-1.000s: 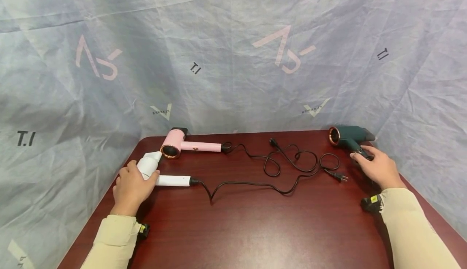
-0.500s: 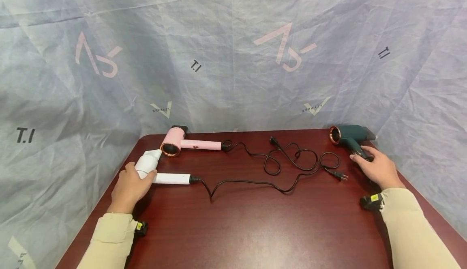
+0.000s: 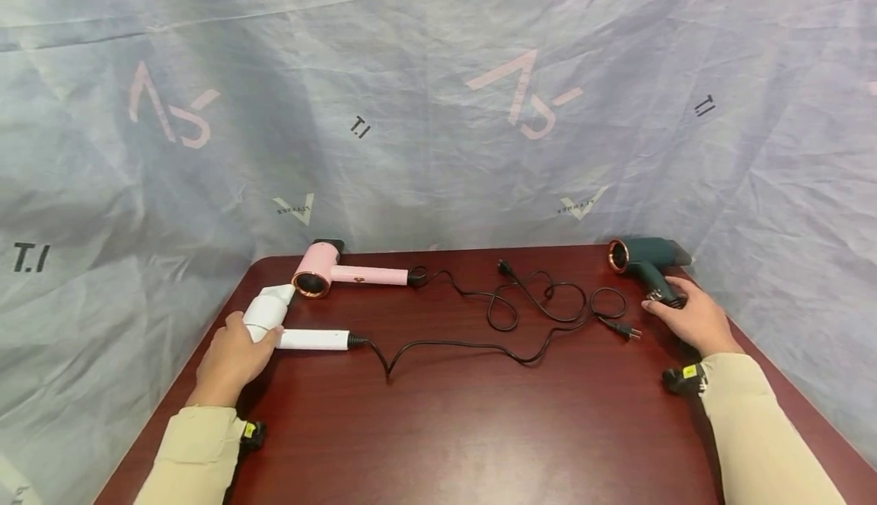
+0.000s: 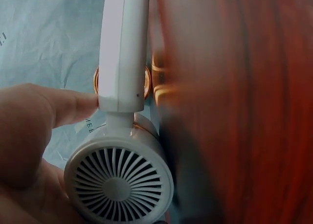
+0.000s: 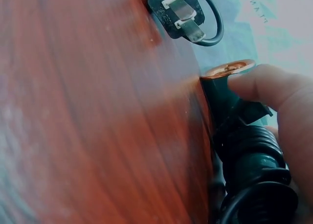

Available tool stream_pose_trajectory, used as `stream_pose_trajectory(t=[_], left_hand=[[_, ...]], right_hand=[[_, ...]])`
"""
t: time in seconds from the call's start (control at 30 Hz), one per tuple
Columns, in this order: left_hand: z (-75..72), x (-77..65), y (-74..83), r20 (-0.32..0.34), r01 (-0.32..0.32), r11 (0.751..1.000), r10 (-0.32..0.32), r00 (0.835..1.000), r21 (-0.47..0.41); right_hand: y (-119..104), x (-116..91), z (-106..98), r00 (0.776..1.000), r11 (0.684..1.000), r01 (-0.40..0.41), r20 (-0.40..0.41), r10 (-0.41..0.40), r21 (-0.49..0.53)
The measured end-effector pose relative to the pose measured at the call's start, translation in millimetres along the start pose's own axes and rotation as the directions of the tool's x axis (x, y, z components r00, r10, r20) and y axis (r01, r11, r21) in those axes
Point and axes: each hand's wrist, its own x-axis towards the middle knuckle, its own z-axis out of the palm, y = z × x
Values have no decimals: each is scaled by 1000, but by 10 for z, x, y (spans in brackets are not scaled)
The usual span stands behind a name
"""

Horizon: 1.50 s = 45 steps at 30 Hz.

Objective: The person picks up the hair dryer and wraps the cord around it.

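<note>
White hair dryer [image 3: 263, 314] is lying by the left edge of the table [image 3: 466, 429], with the left hand [image 3: 229, 356] wrapped over its barrel, fingers round the outer side, thumb in by the handle. Progress? Kinda midway, I'd guess: the green dryer [image 3: 647, 252] looks sorted, cord [image 5: 252, 136] coiled round its handle, but the white one's cord [image 3: 445, 343] is loose across the table, and neither hand has let go yet. Its nozzle points at the far edge, leaning a bit right, grille [image 4: 117, 182] facing the near edge; the handle's long axis runs left to right. Pink dryer [image 3: 322, 257] sits just past the nozzle near the far left corner, can't tell if they touch. Over by the far right corner, the right hand [image 3: 695, 322] pinches the green one's handle, nozzle towards the right edge.
</note>
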Motion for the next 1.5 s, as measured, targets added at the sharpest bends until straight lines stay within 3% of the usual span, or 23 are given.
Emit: stream_pose_trajectory(t=[0.2,0.53,1.03,1.5], left_hand=[[-26,22,-11,37,26,999,-26,999,19],[-65,58,-44,114,16,1000,-18,993,22],[-52,60,-28,116,40,999,-39,992,-7],[-48,50,-41,121,12,998,-20,992,67]], right_hand=[[-4,-16,2,1000,999,10,2,-10,-33],[18,2,-10,1000,999,9,9,-8,-46],[22,-30,-16,1000,998,12,-8,-12,-56],[5,-36,0,1000,999,20,-8,-21,-41]])
